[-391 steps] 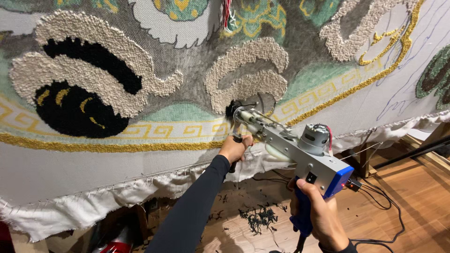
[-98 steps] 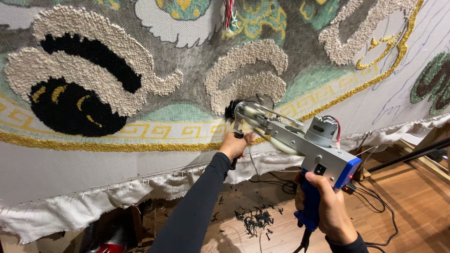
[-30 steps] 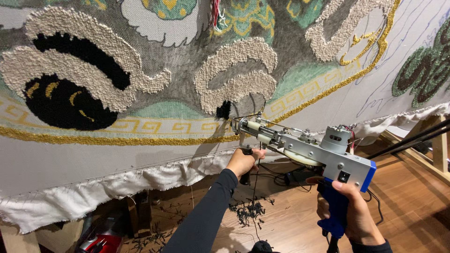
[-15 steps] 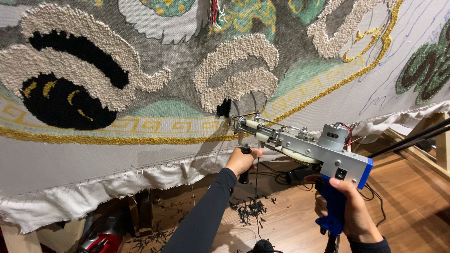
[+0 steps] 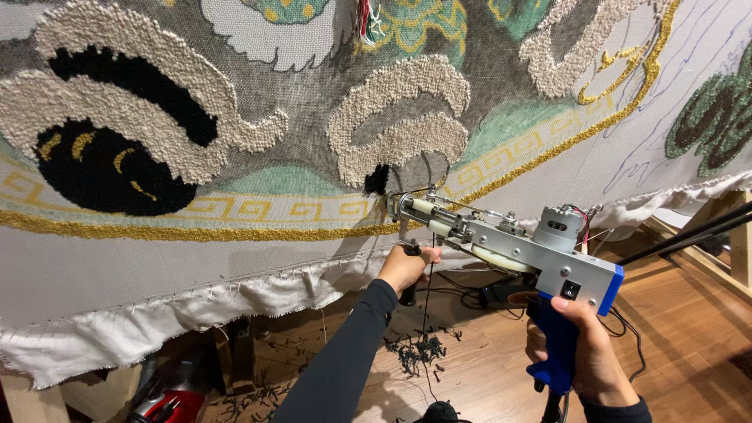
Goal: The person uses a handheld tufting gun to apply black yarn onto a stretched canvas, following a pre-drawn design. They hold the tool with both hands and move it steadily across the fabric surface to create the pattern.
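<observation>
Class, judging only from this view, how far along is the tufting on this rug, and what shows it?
Done: cream loops, a black patch and the gold border are filled. In hand: the left hand and right hand hold the tufting gun by a small black spot. Left: bare cloth below the border and drawn outlines at right.

The tip of the tufting gun (image 5: 501, 247) is pretty much lost against the stretched cloth (image 5: 235, 258), so whether it's actually touching can't be told. The front grip is covered almost fully by the left hand (image 5: 407, 268); only a dark stub is seen below it. The blue handle is half wrapped by the right hand (image 5: 583, 352), and the wrist is cut off at the bottom edge. The red thing (image 5: 168, 399) under the cloth's lower left corner is cropped and can't be identified.
</observation>
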